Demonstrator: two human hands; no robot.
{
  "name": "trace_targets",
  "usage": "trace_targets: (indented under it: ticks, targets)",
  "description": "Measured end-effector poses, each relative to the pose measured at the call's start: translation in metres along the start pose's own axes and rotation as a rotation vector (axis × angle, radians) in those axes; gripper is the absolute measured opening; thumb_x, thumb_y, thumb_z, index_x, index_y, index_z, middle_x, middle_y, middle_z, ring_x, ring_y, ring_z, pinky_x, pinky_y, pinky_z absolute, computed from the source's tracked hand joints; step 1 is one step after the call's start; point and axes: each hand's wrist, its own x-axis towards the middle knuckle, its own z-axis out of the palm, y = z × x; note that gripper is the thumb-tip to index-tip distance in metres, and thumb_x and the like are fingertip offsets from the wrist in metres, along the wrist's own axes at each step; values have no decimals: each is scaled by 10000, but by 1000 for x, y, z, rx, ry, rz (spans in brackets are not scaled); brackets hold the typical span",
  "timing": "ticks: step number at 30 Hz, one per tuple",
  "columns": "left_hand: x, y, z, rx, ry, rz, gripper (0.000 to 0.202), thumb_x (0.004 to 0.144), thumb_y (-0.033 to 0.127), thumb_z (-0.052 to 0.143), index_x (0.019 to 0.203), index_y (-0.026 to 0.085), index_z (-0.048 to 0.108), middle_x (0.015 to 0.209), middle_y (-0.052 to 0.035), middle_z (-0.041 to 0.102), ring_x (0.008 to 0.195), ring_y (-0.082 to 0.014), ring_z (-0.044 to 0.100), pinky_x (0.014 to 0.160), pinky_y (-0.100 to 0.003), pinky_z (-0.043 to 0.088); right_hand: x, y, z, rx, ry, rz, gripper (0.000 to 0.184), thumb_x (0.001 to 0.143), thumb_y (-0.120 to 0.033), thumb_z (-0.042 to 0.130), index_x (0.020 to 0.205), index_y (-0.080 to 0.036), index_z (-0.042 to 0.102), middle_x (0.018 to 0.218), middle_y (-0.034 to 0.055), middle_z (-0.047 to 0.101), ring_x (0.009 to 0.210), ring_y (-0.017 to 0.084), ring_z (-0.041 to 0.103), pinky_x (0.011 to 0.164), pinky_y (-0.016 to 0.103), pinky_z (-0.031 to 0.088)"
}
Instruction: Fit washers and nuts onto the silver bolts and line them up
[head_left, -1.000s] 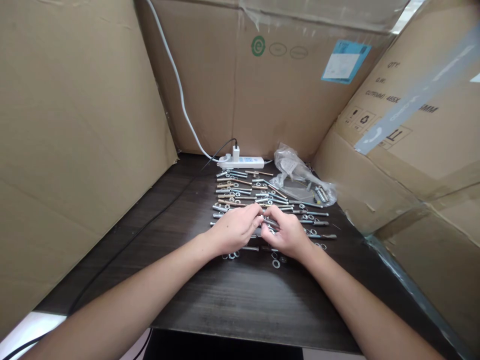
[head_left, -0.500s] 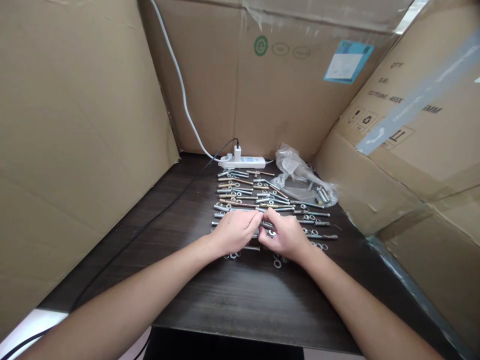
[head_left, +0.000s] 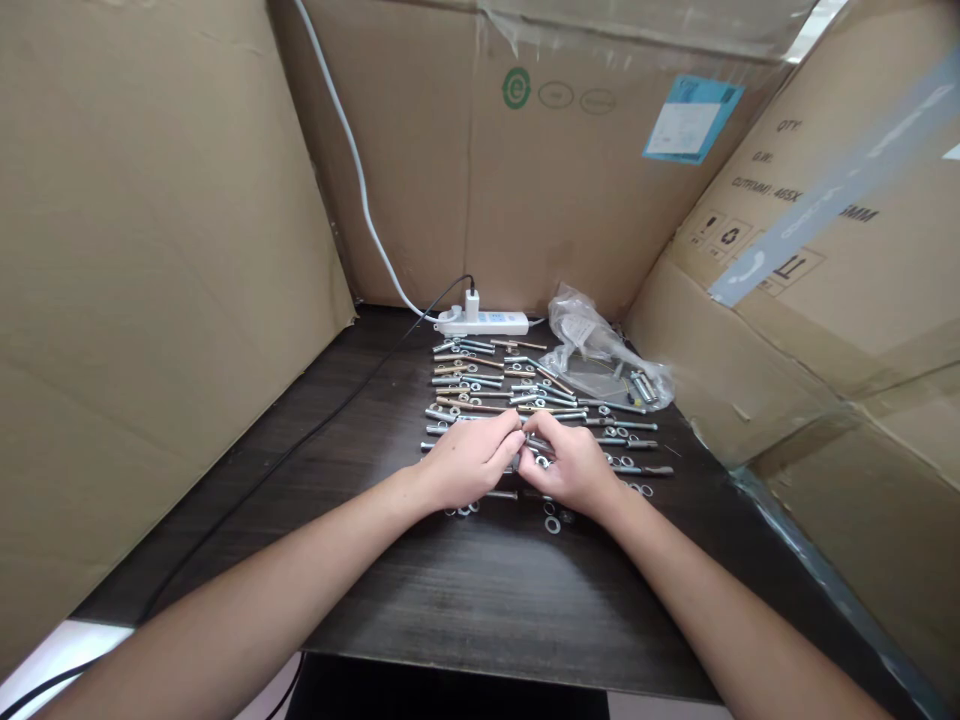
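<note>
My left hand and my right hand meet over the rows of hardware, fingertips almost touching. Both are closed in a pinch. A bit of grey metal shows between the fingertips, too small and covered to name. Around and beneath the hands lie metal bolts with sleeves, some silver and some brass-coloured, such as a long brass-coloured bolt and a silver bolt. Loose washers lie among them; a flat washer sits just below my right hand. Part of the hardware is hidden by my hands.
A white power strip with a plugged-in adapter stands behind the rows. Its black cable crosses the dark table on the left. A clear plastic bag with metal pieces lies back right. Cardboard walls enclose the table.
The fingertips have shifted slightly against each other, my right index finger bending a little. The whole view has moved slightly. The hardware on the table lies as before.
</note>
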Motion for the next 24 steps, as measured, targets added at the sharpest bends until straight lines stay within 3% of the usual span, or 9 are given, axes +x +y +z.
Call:
trace_targets:
  ticks: [8,14,18,24]
  targets:
    - [2,2,-3,112,-22,-11,422,976,343,254,690,178,517,623,12,553,567,-122,498,565,-241,316,-1,-2,0,5,6,-56,74,737,-236,537,801,-201,552,617,-21,617,489,114,568,507,197,392]
    - [-2,6,-6,18,83,21,159,932,276,356,957,193,490,874,-8,612,749,-151,566,670,-254,406,0,1,0,0,47,-21,138,739,-255,536,849,-187,585,573,-28,607,431,101,508,479,204,368]
    - [-2,6,-7,65,50,76,121,893,223,405,989,188,470,944,-27,603,802,-164,566,709,-269,422,0,4,-1,8,58,-32,165,742,-254,545,881,-182,598,623,-17,639,470,107,538,494,208,383]
    - [-1,7,-6,122,37,62,125,916,224,363,989,185,457,954,-42,603,826,-178,572,722,-288,421,1,6,-1,42,58,-77,200,759,-221,544,944,-197,613,841,19,710,666,144,643,639,229,463]
